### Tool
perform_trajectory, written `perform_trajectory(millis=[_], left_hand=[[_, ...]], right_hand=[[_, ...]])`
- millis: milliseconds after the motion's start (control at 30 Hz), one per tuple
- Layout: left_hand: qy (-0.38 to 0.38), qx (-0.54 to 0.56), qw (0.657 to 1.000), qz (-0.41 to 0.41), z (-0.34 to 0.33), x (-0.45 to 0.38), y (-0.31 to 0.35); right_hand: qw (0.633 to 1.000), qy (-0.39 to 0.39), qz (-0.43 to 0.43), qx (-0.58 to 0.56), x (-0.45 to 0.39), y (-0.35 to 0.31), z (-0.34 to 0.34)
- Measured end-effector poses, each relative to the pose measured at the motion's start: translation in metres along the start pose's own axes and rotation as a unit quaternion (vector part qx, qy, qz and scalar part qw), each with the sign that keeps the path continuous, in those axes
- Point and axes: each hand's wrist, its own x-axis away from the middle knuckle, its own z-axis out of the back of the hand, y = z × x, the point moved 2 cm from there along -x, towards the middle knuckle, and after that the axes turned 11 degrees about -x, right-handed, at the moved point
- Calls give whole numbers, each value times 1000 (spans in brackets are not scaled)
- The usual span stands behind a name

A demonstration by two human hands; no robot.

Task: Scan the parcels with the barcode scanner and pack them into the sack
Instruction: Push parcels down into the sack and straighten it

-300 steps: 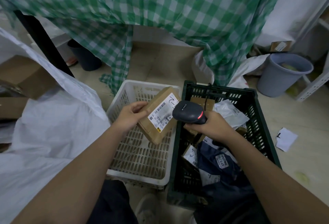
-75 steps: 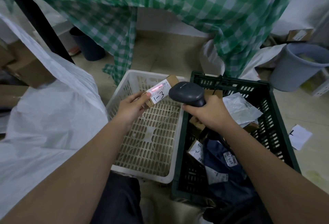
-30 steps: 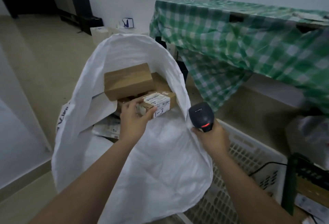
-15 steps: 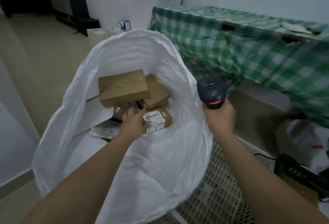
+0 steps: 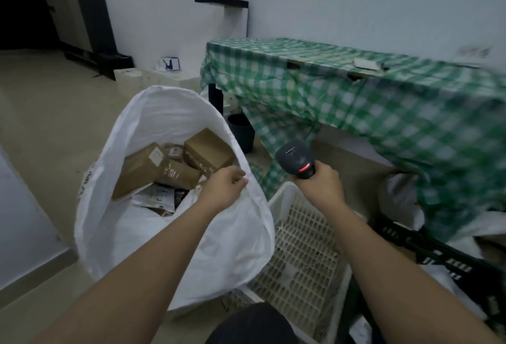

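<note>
The white sack [image 5: 232, 248] stands open on the floor at left. Inside it lie several brown cardboard parcels [image 5: 139, 170] and a flat grey mailer [image 5: 157, 196]. My left hand [image 5: 223, 189] hovers at the sack's right rim, fingers curled, with no parcel in it. My right hand [image 5: 321, 186] grips the dark barcode scanner [image 5: 295, 160], whose red light glows, above the gap between the sack and the white basket [image 5: 301, 248]. The small labelled box cannot be picked out among the parcels.
A dark crate [image 5: 440, 253] sits at the far right, blurred. The table under a green checked cloth [image 5: 356, 92] stands behind, with a dark bucket [image 5: 242, 133] beneath it. Bare floor lies left of the sack.
My left hand has let go of the small labelled box inside the sack and drawn back to the right rim. The view has swung up and to the right; the scanner stays in my right hand.
</note>
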Motion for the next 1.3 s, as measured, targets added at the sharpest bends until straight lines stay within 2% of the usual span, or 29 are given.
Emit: perform_trajectory(millis=[133,267,467,600,700,833,1000,1067,1133,1233,1300], left_hand=[[-28,47,998,-31,-35,17,57],[-103,75,990,-64,-90,33,117],[-209,76,970,-101,-187,38,180],[-277,40,954,-111,-268,38,190],[-312,27,944,-100,-332,34,186],[-318,16,940,-122,-404,13,195],[-291,-72,939,-167,-488,-34,213],[-290,-109,939,-149,-523,-51,215],[-293,-132,943,-90,-547,-62,212],[-314,-85,946,7,-573,-70,203],[-297,-81,951,3,-581,-69,199]], right_hand=[[999,-9,-8,36,42,30,52],[998,-8,-42,53,75,82,115],[982,16,-110,150,95,174,192],[969,21,-183,165,92,256,201],[960,73,-242,120,87,321,194],[944,157,-286,40,63,386,186],[929,226,-293,-23,9,437,176],[926,240,-289,-37,-11,456,172],[924,255,-281,-48,-26,471,170],[921,274,-272,-60,-37,492,170],[917,283,-275,-59,-36,502,172]])
